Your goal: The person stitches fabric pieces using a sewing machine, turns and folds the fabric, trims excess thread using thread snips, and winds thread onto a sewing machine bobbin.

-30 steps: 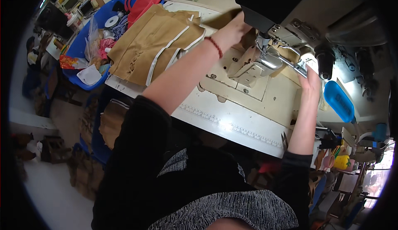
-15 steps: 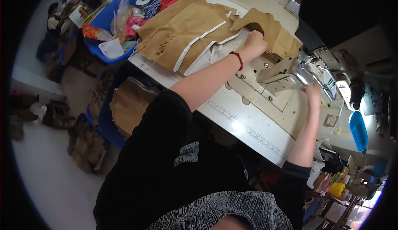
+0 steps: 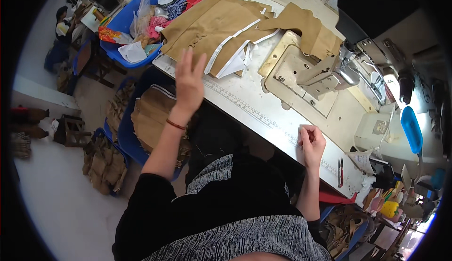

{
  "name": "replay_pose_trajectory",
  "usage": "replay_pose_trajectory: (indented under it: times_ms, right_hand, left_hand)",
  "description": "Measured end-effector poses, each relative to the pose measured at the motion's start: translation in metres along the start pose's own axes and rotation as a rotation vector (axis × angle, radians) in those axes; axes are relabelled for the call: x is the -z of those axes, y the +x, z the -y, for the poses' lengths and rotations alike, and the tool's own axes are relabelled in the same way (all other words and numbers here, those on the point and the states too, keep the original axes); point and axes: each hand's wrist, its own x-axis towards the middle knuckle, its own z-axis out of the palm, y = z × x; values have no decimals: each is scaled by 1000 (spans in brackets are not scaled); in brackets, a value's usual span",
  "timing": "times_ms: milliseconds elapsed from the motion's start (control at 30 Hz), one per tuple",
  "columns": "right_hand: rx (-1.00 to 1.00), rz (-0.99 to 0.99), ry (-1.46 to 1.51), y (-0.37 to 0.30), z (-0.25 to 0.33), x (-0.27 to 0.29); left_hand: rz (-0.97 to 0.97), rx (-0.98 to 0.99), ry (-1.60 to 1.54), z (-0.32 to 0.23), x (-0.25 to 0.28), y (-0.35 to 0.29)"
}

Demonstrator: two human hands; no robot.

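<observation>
My left hand (image 3: 189, 86) hangs with its fingers spread near the table's left edge, holding nothing. It is nearest to the tan fabric pieces with white edging strips (image 3: 221, 21), which lie on the white table. My right hand (image 3: 312, 144) is at the table's front edge, fingers curled and thumb pressed in; whatever it may hold is hidden. Beyond it stands the sewing machine (image 3: 325, 75). A long tan fabric piece (image 3: 308, 28) runs from the pile to behind the machine's needle area. Thread snips (image 3: 340, 172) lie on the table to the right of my right hand.
A blue tub (image 3: 123, 56) of scraps, bags and a white reel stands beyond the table's left end. Lower left, a blue bin (image 3: 126, 136) holds tan fabric. A blue lamp-like piece (image 3: 412, 129) hangs at right. Another person (image 3: 63, 25) sits far left.
My left hand has left the tan fabric beside the machine and swung left, fingers opening. My right hand has come from behind the machine head to the table's front edge. Thread snips have come into view.
</observation>
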Motion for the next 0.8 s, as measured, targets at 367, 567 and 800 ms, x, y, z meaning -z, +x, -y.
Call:
replay_pose_trajectory:
  times_ms: [367,567,800]
  right_hand:
    - [55,-30,-20,0,0,-3]
    - [-108,-131,297,3,-1,9]
    - [-150,-207,601,8,13,25]
  left_hand:
    - [-182,201,-369,23,35,91]
    - [244,-351,-841,-134,44,31]
    - [738,-408,-834,-147,12,5]
